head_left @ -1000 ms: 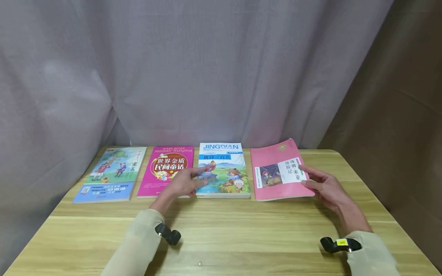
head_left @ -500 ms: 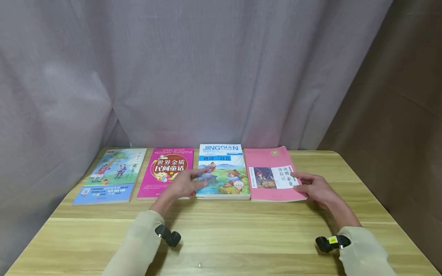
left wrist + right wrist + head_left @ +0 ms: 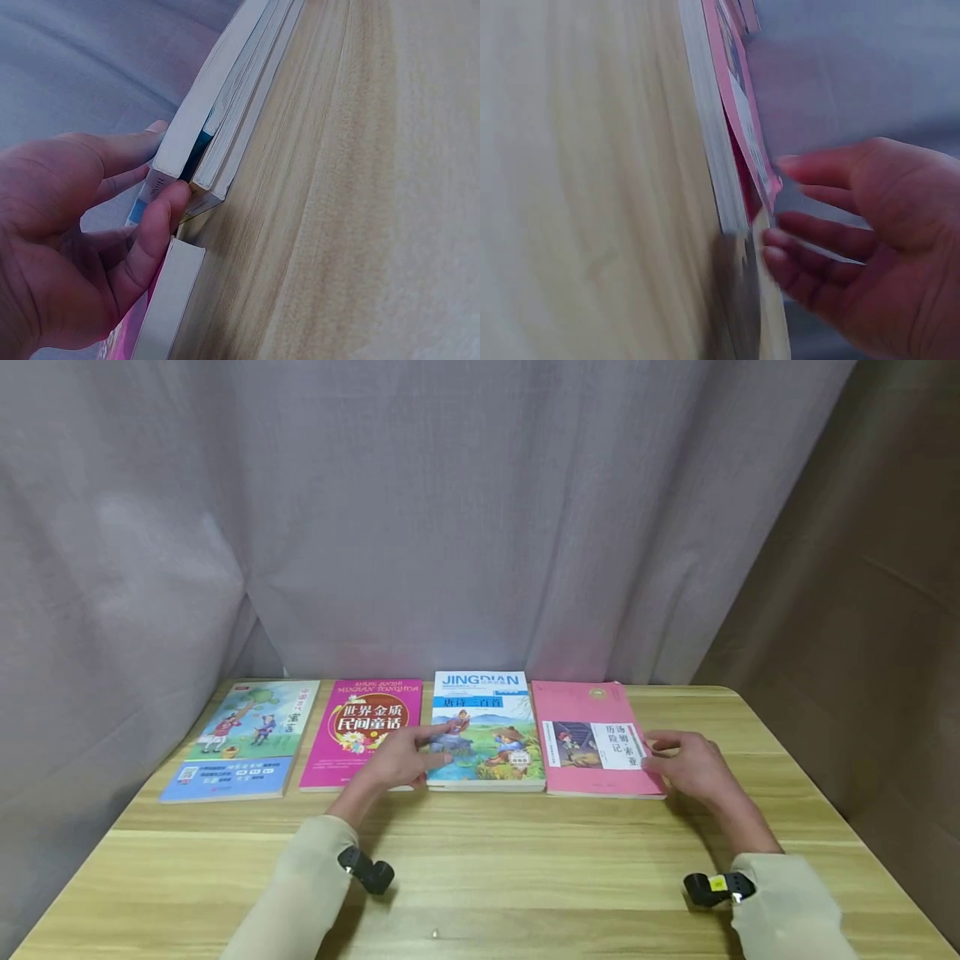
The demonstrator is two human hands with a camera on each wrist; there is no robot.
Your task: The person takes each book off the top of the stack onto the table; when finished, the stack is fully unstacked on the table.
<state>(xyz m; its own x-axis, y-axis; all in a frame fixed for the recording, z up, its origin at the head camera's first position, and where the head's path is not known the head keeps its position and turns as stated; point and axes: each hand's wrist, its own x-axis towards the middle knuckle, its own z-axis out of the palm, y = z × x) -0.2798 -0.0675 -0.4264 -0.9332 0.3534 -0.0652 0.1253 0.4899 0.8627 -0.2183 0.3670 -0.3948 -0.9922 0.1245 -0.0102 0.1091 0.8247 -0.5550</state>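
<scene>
In the head view, my left hand (image 3: pixel 397 758) grips the left edge of a blue-and-white picture-cover book (image 3: pixel 491 731). The left wrist view shows its fingers around that book's corner, at a narrow gap above more page blocks (image 3: pixel 244 112). A pink book (image 3: pixel 588 777) lies just right of it. My right hand (image 3: pixel 693 768) is at the pink book's right edge, thumb and fingers parted. In the right wrist view, the pink cover (image 3: pixel 742 124) is slightly raised at the corner between the fingertips, and no firm hold shows; that view is blurred.
Left of the blue-and-white book lie a magenta book (image 3: pixel 333 760) and a green-and-blue book (image 3: pixel 232 781). All are in a row along the back of the wooden table (image 3: pixel 480 868). A grey curtain (image 3: pixel 480 527) hangs behind.
My right hand has moved left with the pink book, from a tilted position to flat beside the blue-and-white book. Its fingers have since loosened at the edge. My left hand has stayed put.
</scene>
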